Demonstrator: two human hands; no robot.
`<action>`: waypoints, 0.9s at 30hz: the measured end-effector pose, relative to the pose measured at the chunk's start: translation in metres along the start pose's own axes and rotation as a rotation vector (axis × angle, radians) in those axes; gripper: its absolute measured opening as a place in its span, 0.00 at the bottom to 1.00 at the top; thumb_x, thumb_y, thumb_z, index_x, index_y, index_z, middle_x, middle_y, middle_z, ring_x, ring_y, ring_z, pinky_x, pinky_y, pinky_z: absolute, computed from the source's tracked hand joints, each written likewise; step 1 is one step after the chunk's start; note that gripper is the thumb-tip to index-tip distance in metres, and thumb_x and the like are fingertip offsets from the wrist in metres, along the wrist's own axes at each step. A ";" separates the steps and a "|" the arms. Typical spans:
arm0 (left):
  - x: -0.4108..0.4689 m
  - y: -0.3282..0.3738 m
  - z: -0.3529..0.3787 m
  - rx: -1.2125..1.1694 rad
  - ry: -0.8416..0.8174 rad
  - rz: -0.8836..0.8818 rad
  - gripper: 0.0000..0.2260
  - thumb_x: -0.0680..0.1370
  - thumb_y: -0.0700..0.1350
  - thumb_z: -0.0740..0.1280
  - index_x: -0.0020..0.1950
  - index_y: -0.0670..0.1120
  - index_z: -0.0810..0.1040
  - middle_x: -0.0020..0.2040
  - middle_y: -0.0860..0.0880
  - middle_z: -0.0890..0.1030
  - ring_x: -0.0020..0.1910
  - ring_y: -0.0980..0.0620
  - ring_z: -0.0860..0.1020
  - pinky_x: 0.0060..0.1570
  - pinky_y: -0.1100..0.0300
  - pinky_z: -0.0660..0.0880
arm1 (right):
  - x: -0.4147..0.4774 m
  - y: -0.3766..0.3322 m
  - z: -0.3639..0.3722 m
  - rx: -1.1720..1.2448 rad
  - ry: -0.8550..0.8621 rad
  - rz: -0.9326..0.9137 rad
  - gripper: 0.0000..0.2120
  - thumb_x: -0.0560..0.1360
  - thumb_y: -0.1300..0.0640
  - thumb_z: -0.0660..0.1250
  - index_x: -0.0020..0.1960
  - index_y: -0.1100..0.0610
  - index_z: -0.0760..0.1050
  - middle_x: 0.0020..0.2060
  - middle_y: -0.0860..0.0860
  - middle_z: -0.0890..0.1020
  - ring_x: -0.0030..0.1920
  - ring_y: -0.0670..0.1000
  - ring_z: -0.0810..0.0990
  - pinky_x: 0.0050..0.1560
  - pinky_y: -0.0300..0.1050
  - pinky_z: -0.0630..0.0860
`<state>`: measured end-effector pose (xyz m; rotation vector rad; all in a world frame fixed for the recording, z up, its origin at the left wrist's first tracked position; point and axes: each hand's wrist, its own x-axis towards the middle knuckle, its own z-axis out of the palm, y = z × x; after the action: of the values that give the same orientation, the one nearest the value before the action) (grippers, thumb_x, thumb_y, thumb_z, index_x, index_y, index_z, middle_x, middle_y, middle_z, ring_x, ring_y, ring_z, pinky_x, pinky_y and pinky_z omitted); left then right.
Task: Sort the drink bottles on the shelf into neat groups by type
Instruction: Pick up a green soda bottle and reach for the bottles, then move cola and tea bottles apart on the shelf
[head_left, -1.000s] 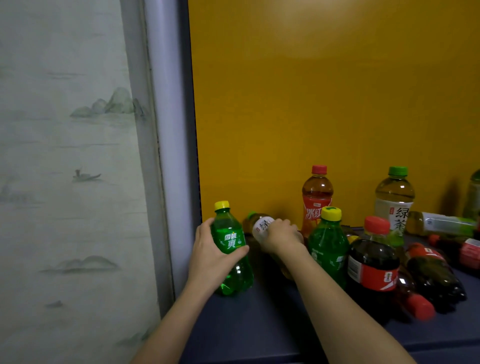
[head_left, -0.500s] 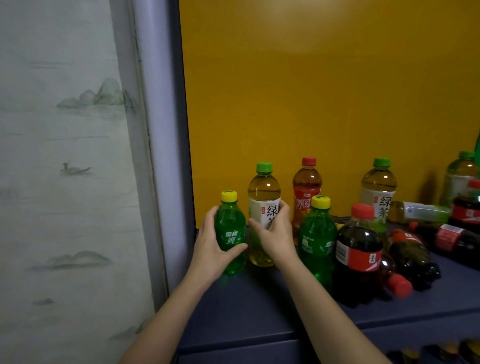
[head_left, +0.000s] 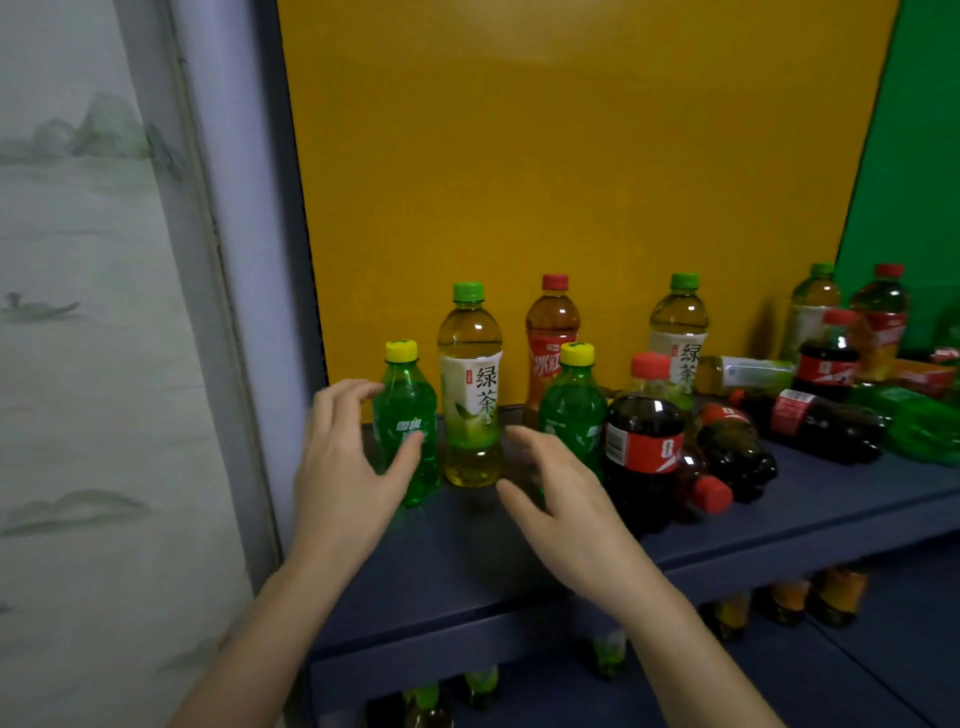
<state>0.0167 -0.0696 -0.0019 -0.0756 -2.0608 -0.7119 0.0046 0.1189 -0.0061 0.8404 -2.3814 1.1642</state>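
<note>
Nearest the camera, under the front lip, a lower shelf (head_left: 883, 670) shows several bottle tops, too dim to count. Above it the dark blue shelf (head_left: 457, 561) keeps a bare strip along its front edge, widest at the left end. That end is closed off by a pale post (head_left: 228, 312).

Both hands hover over the bare strip, holding nothing.
- Left hand (head_left: 343, 467): fingers spread wide. The fingertips are just left of the left soda bottle (head_left: 402, 410) and the thumb crosses its lower body; whether they touch cannot be told.
- Right hand (head_left: 563, 501): fingers loose and apart, in front of the base of the right soda bottle (head_left: 574, 405).
- Green tea bottle (head_left: 470, 384): upright between and just beyond the two hands, close beside the left soda bottle.

Count, front to back:
- Green soda, yellow caps: 2 upright.
- Cola: near cola bottle (head_left: 644, 441) upright just right of the right hand, far cola bottle (head_left: 826, 358) upright, at least 3 lying cola bottles (head_left: 737, 452).
- Red-capped tea bottles (head_left: 551, 332): 2 upright.
- Green tea: 3 upright, and one pale-labelled bottle (head_left: 743, 371) on its side.
- Far right: green shapes lying down, blurred, not counted.

Behind everything stand a yellow back panel (head_left: 571, 182) and a green panel (head_left: 914, 182).
</note>
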 end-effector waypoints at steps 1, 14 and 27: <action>-0.005 0.009 -0.006 -0.040 0.046 0.044 0.19 0.71 0.55 0.64 0.57 0.45 0.74 0.54 0.49 0.74 0.53 0.51 0.74 0.49 0.59 0.72 | -0.015 0.001 -0.012 -0.028 -0.008 0.000 0.20 0.77 0.56 0.62 0.68 0.50 0.66 0.60 0.40 0.72 0.62 0.38 0.69 0.63 0.32 0.66; -0.055 0.128 0.078 -0.208 -0.353 0.355 0.03 0.74 0.51 0.63 0.44 0.54 0.74 0.39 0.58 0.74 0.39 0.61 0.75 0.37 0.62 0.73 | -0.058 0.089 -0.153 -0.134 0.092 0.226 0.10 0.77 0.57 0.61 0.52 0.44 0.77 0.43 0.39 0.82 0.48 0.34 0.77 0.48 0.33 0.75; -0.076 0.196 0.203 0.312 -0.200 0.145 0.26 0.72 0.54 0.62 0.67 0.45 0.66 0.64 0.50 0.72 0.64 0.52 0.72 0.59 0.61 0.71 | 0.025 0.214 -0.206 -0.060 -0.068 0.283 0.14 0.74 0.42 0.63 0.53 0.50 0.71 0.45 0.47 0.79 0.48 0.50 0.79 0.52 0.49 0.75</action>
<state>-0.0311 0.2142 -0.0548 -0.1205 -2.3068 -0.2985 -0.1416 0.3785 0.0051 0.5435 -2.6415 1.1751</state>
